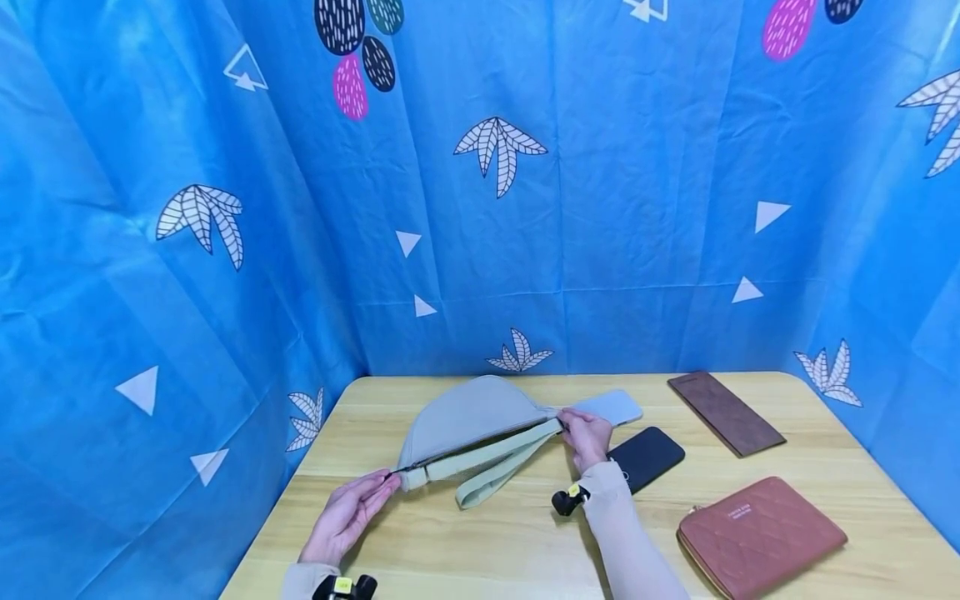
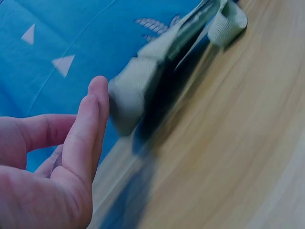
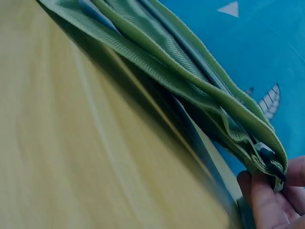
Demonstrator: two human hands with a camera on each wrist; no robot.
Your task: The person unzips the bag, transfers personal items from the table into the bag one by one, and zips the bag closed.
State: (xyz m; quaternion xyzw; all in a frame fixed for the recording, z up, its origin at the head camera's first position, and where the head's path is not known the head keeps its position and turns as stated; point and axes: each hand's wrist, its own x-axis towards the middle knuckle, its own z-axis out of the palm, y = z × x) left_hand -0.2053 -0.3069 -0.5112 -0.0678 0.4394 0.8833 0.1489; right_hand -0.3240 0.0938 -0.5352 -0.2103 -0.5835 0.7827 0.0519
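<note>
A pale grey half-moon belt bag (image 1: 472,412) with a light green strap (image 1: 495,467) is held up at the table's far left, its zipped edge facing me. My left hand (image 1: 352,512) pinches its left end, where a small dark tab shows at the fingertips. In the left wrist view the fingers (image 2: 88,126) lie nearly straight against that end. My right hand (image 1: 587,435) grips the bag's right corner between thumb and fingers. The right wrist view shows the green zip edge (image 3: 190,71) parted along its length, with a dark zip pull beside the fingertips. The bag's inside is mostly hidden.
Behind my right hand lies a light-coloured phone (image 1: 611,407), and beside the wrist a black phone (image 1: 647,458). Farther right are a flat brown wallet (image 1: 726,412) and a reddish-brown quilted purse (image 1: 761,533). A blue patterned curtain (image 1: 637,208) surrounds the wooden table (image 1: 465,558).
</note>
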